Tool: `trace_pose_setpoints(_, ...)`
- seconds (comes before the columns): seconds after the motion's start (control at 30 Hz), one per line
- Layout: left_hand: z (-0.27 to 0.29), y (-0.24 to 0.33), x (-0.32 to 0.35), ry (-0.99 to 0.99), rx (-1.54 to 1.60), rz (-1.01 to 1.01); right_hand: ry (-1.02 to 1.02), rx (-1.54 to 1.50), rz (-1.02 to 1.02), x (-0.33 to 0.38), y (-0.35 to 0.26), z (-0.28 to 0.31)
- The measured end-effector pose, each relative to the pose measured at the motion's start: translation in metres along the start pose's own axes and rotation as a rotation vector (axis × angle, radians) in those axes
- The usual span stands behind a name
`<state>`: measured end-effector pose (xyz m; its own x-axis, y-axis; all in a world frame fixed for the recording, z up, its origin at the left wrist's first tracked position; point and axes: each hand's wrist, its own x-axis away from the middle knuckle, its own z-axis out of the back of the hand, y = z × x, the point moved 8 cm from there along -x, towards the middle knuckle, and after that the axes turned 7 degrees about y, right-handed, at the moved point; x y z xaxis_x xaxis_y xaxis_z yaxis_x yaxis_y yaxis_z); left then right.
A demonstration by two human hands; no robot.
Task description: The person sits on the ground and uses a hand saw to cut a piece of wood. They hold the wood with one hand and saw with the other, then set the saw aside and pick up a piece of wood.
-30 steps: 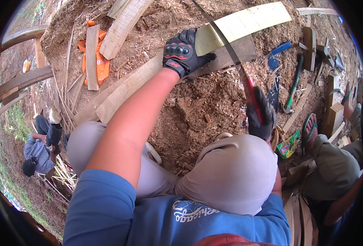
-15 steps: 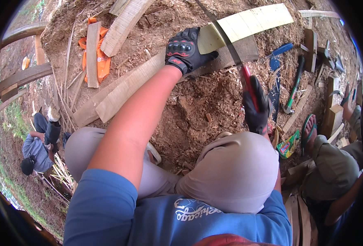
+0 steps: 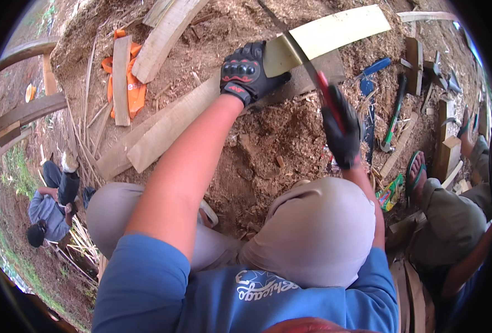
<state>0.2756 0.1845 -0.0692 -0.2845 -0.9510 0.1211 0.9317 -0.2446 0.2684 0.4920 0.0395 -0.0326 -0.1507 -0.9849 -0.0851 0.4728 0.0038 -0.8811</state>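
Note:
My left hand [image 3: 243, 75], in a black glove with red trim, grips the near-left end of a pale, curved wooden board [image 3: 346, 30], its thumb stretched along the lower edge. A handsaw's red handle [image 3: 330, 102] is wrapped in my gloved right hand [image 3: 343, 133]. The dark saw blade [image 3: 299, 50] lies across the board just right of my left hand, pointing away from me. How deep it cuts is not visible. Under the board rests a browner timber [image 3: 321, 72]. A long plank [image 3: 171, 130] slants from my left hand toward the lower left.
An orange bag [image 3: 137, 91] lies under a short board [image 3: 122, 83] at the far left. On the right are a blue-handled tool [image 3: 376, 67], a green-handled hammer [image 3: 394, 119] and a co-worker's sandalled foot [image 3: 416, 169]. Another person [image 3: 51, 208] sits far left. Wood chips cover the ground.
My right hand has pushed the saw away from me, so its handle is closer to the board. My left hand keeps its place on the board.

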Motion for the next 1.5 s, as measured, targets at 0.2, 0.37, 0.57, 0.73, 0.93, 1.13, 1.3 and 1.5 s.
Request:
trace_pose_setpoints(0.2, -0.007, -0.005, 0.000, -0.004, 0.000, -0.011, -0.057, 0.163, -0.135, 0.108, 0.008, 0.049)
trace_pose_setpoints(0.37, 0.000, 0.005, 0.000, -0.027, -0.042, -0.031, 0.056, -0.008, 0.010, -0.005, -0.002, -0.012)
trace_pose_setpoints(0.57, 0.003, 0.004, -0.005, 0.009, 0.034, -0.042, 0.056, -0.118, -0.003, -0.035, 0.001, -0.018)
trace_pose_setpoints(0.73, -0.001, -0.002, 0.002, 0.045, 0.002, -0.011, -0.016, 0.139, -0.224, 0.084, 0.019, 0.033)
trace_pose_setpoints(0.93, -0.009, -0.004, 0.002, 0.119, -0.045, -0.049, 0.103, 0.012, -0.133, 0.068, 0.010, 0.019)
trace_pose_setpoints(1.13, -0.007, 0.001, -0.005, 0.016, 0.041, -0.031, 0.106, -0.191, -0.021, -0.041, -0.003, -0.018)
trace_pose_setpoints(1.3, -0.008, -0.007, 0.003, 0.085, -0.004, -0.027, -0.072, 0.181, -0.104, 0.076, 0.024, 0.030)
trace_pose_setpoints(1.5, -0.008, -0.004, 0.003, 0.081, -0.031, -0.024, -0.014, 0.061, -0.112, 0.058, 0.016, 0.014)
